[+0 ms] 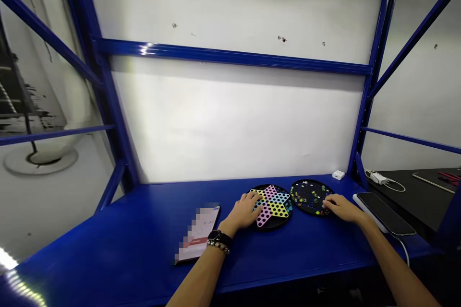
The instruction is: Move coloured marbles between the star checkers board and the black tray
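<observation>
On the blue shelf (144,230) lies a round black Chinese checkers board (274,205) with a star of pink, yellow and blue fields. My left hand (245,212), with a watch and a bead bracelet at the wrist, rests on the board's left edge, fingers lying flat. Right of it is a round black tray (309,195) holding several coloured marbles. My right hand (340,207) sits at that tray's right rim, fingers curled down onto it; whether they pinch a marble is hidden.
A phone (198,237) lies screen-up left of my left wrist. A dark phone (383,212) on a white pad with a cable lies at the shelf's right end. A small white box (338,174) is at the back. Blue uprights frame both sides; a black table stands right.
</observation>
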A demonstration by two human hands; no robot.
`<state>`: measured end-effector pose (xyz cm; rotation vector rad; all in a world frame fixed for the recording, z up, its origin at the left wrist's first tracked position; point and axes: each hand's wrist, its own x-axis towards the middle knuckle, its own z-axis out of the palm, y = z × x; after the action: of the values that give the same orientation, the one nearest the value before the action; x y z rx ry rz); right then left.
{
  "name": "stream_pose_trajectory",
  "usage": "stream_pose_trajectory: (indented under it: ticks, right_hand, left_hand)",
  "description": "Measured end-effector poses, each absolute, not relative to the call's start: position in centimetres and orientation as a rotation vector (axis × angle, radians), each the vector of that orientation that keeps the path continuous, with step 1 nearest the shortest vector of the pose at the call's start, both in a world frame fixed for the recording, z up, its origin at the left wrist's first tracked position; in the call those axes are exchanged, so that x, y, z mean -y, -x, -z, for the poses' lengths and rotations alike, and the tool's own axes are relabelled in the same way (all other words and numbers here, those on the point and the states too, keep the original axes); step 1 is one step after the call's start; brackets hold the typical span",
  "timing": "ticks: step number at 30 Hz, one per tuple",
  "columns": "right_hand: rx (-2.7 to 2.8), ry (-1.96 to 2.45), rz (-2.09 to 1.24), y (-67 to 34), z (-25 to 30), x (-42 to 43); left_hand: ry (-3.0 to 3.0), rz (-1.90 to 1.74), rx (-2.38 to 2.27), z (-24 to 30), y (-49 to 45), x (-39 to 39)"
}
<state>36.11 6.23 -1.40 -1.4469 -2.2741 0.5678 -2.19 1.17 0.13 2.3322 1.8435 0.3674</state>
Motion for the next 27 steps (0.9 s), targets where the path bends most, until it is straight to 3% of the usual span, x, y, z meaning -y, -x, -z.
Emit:
stream_pose_trajectory:
  ticks: [27]
  right_hand:
    - [2.299,1.54,-0.078,-26.7,2.9,-3.8]
  left_hand:
    - [-2.366,-0.382,-1.84,0.4,2.5,-1.5]
